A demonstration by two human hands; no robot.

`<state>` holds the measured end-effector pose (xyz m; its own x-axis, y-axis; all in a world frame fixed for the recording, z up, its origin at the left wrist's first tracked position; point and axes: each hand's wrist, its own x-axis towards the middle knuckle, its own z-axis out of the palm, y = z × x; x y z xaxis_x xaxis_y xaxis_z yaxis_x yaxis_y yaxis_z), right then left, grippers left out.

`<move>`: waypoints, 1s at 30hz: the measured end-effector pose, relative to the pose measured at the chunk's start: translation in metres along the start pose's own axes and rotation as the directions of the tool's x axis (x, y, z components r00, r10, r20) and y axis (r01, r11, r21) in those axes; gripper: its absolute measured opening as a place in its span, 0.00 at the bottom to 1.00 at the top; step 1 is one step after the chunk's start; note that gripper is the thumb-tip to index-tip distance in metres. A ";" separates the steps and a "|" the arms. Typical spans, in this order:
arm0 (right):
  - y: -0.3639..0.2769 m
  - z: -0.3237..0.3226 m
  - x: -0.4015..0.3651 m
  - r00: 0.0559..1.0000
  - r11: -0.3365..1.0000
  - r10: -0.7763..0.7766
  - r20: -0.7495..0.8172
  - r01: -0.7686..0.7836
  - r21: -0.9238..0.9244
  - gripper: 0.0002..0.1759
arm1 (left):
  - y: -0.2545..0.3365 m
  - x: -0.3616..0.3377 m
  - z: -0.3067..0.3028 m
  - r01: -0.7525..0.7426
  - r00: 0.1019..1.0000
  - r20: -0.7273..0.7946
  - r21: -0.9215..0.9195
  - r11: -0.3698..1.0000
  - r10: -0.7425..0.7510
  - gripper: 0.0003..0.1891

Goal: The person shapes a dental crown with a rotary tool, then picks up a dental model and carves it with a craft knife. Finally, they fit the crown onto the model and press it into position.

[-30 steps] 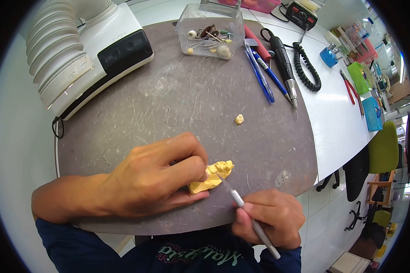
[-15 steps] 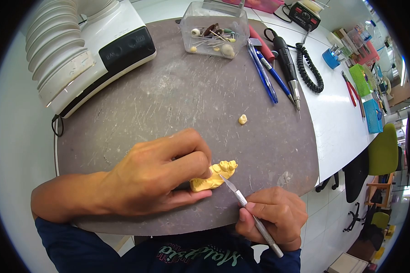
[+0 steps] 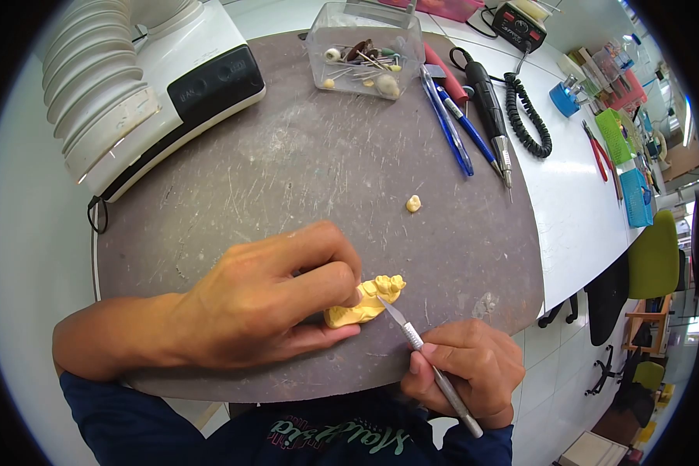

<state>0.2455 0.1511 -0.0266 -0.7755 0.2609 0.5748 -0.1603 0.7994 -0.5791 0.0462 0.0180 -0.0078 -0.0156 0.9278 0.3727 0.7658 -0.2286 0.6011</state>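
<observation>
My left hand (image 3: 283, 291) is closed on a yellow plaster dental model (image 3: 357, 313), with the thumb low on its side and the fingers over its upper left part. Several teeth show at the model's right end; its left part is partly hidden by my fingers. In my right hand (image 3: 470, 369) is a craft knife (image 3: 446, 386) with a silver handle, held like a pen. The blade tip touches or nearly touches the model beside the teeth. A single cream tooth crown (image 3: 414, 203) lies on the grey mat (image 3: 272, 182) beyond the model.
A clear plastic box (image 3: 365, 81) of small burs stands at the back. Right of it lie blue pens (image 3: 448, 124) and a black handpiece (image 3: 487, 109) with a coiled cord. A white extractor unit (image 3: 186, 85) with a ribbed hose occupies the back left. Red pliers (image 3: 596, 151) lie at right.
The knife tip has shifted very slightly to the right, and the model has tilted a touch. Both hands keep their grips.
</observation>
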 end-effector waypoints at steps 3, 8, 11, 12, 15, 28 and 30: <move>-0.001 0.000 0.000 1.000 1.000 0.009 0.005 -0.009 -0.019 0.12 | 0.000 0.000 0.000 -0.002 1.000 0.001 -0.001 1.000 0.002 0.17; 0.002 0.001 -0.001 1.000 1.000 -0.021 -0.010 0.021 0.009 0.12 | 0.001 0.000 0.000 -0.005 1.000 0.003 0.008 1.000 0.005 0.17; 0.002 0.001 0.000 1.000 1.000 -0.018 -0.011 0.018 0.010 0.12 | 0.001 0.000 0.001 -0.034 0.999 -0.003 0.026 0.999 0.034 0.17; 0.001 0.001 0.000 1.000 1.000 -0.017 -0.013 0.017 0.005 0.11 | 0.000 0.000 0.001 -0.047 0.999 -0.004 0.028 0.999 0.047 0.17; 0.000 0.002 0.002 1.000 1.000 -0.019 -0.015 0.019 -0.004 0.11 | 0.000 -0.001 0.002 -0.069 0.998 -0.009 0.031 0.997 0.070 0.16; 0.002 0.003 -0.001 0.999 0.999 -0.042 -0.029 0.042 0.004 0.12 | 0.001 0.000 0.003 -0.104 0.994 -0.026 0.038 0.994 0.105 0.15; 0.002 0.002 0.000 0.999 0.999 -0.037 -0.022 0.037 -0.005 0.12 | 0.001 -0.001 0.004 -0.096 0.995 -0.026 0.035 0.995 0.097 0.15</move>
<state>0.2438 0.1512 -0.0290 -0.7556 0.2429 0.6083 -0.1860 0.8109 -0.5548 0.0494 0.0184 -0.0100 0.0418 0.8932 0.4478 0.7860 -0.3061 0.5372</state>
